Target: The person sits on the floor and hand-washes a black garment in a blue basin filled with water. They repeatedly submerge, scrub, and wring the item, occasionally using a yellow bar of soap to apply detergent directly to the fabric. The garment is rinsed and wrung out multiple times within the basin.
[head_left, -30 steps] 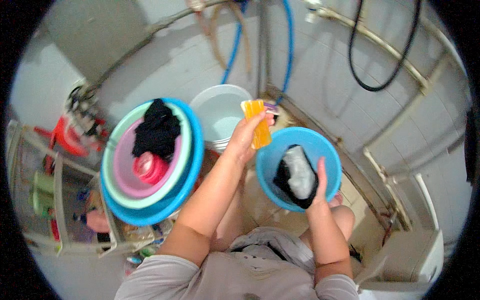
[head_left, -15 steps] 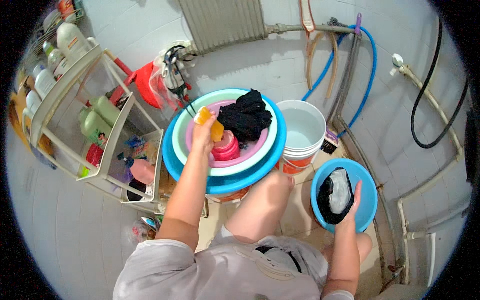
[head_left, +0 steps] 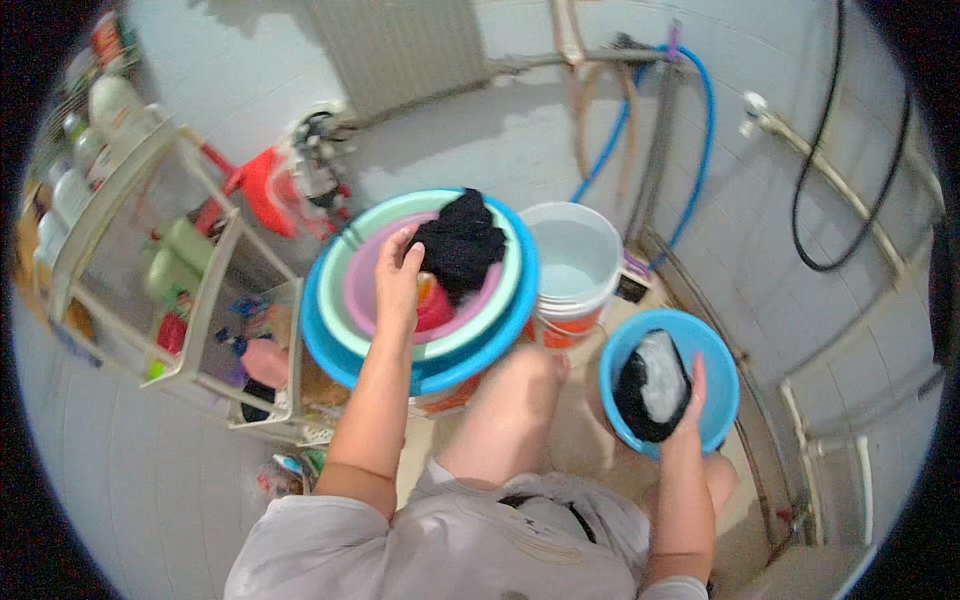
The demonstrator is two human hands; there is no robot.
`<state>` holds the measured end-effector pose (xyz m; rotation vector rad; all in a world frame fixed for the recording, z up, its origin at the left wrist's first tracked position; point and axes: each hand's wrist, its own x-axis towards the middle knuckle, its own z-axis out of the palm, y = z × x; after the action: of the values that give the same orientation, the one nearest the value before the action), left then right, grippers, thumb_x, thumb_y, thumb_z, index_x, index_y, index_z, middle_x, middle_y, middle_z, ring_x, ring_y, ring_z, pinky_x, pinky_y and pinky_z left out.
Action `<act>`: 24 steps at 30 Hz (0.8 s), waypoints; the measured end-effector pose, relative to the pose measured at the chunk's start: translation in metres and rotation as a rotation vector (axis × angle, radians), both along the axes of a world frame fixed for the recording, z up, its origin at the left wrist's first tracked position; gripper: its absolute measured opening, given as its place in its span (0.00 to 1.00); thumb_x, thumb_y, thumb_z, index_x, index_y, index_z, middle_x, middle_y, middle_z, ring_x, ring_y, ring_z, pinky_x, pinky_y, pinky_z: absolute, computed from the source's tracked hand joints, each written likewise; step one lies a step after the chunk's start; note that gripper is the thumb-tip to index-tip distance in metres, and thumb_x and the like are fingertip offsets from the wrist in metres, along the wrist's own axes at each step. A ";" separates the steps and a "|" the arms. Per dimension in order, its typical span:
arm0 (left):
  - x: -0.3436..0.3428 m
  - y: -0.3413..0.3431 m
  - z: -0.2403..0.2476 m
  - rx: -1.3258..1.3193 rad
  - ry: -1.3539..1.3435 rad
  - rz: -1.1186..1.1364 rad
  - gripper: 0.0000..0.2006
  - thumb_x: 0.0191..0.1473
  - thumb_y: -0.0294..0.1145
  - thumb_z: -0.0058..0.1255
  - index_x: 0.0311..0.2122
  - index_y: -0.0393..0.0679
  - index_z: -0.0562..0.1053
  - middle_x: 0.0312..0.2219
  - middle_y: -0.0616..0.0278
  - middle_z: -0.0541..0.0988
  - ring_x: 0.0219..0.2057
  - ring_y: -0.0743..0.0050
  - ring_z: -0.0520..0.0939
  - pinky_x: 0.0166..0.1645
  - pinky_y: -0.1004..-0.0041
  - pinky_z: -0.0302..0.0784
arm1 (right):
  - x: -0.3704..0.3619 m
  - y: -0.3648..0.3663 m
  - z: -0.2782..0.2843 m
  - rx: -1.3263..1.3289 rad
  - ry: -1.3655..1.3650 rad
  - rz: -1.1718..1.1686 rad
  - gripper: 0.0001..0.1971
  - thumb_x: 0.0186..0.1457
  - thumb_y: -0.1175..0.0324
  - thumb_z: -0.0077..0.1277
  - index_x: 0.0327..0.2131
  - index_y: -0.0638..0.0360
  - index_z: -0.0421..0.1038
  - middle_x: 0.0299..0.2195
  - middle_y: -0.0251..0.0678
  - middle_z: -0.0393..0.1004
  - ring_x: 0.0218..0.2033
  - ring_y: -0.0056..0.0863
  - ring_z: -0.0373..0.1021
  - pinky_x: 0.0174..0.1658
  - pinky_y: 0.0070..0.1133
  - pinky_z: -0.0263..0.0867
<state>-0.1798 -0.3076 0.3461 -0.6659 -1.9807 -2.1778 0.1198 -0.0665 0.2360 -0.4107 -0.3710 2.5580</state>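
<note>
My left hand [head_left: 397, 280] is over the pink basin [head_left: 365, 290], its thumb and fingers apart and holding nothing. Just right of it, a yellow soap bar [head_left: 426, 286] partly shows on a red round container [head_left: 434, 308] in that basin. A bunched black cloth [head_left: 462, 243] lies beside them. My right hand [head_left: 692, 398] grips the edge of a black item with a whitish oval face [head_left: 660, 377], held over the small blue basin [head_left: 722, 410]. Whether that item is a shoe or folded fabric, I cannot tell.
The pink basin is nested in a pale green basin [head_left: 333, 300] and a larger blue one [head_left: 325, 362]. A white bucket of water [head_left: 575, 255] stands to their right. A white shelf rack [head_left: 215, 300] with bottles is at left; hoses [head_left: 708, 150] hang along the wall.
My left hand has let go of the yellow soap bar, which now sits at the red container. My right hand still holds the black item. The whole view has shifted slightly.
</note>
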 end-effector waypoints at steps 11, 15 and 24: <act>0.145 0.204 -0.088 -0.587 0.047 -1.297 0.27 0.55 0.44 0.43 0.54 0.38 0.57 0.48 0.53 0.66 0.52 0.67 0.63 0.55 0.71 0.57 | 0.044 0.056 -0.030 0.576 -0.182 0.278 0.35 0.36 0.74 0.46 0.54 0.65 0.54 0.52 0.39 0.59 0.51 0.31 0.57 0.54 0.22 0.50; 0.152 0.240 -0.093 -0.727 -0.165 -1.351 0.21 0.54 0.47 0.43 0.42 0.37 0.70 0.33 0.61 0.75 0.36 0.73 0.74 0.43 0.72 0.67 | 0.061 0.082 -0.020 0.811 -0.440 0.227 0.31 0.38 0.77 0.46 0.52 0.64 0.56 0.50 0.39 0.60 0.52 0.29 0.56 0.54 0.22 0.51; 0.138 0.268 -0.092 -0.010 -1.237 -1.165 0.14 0.50 0.45 0.49 0.34 0.45 0.72 0.33 0.61 0.76 0.36 0.66 0.75 0.43 0.64 0.69 | 0.060 0.084 -0.075 0.724 -0.656 0.056 0.26 0.43 0.68 0.45 0.49 0.63 0.59 0.50 0.39 0.60 0.51 0.32 0.55 0.54 0.26 0.48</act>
<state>-0.0415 -0.0399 0.2539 -0.5744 -2.2912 -4.0201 0.1801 0.0170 0.1610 -0.9362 -1.4851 2.0680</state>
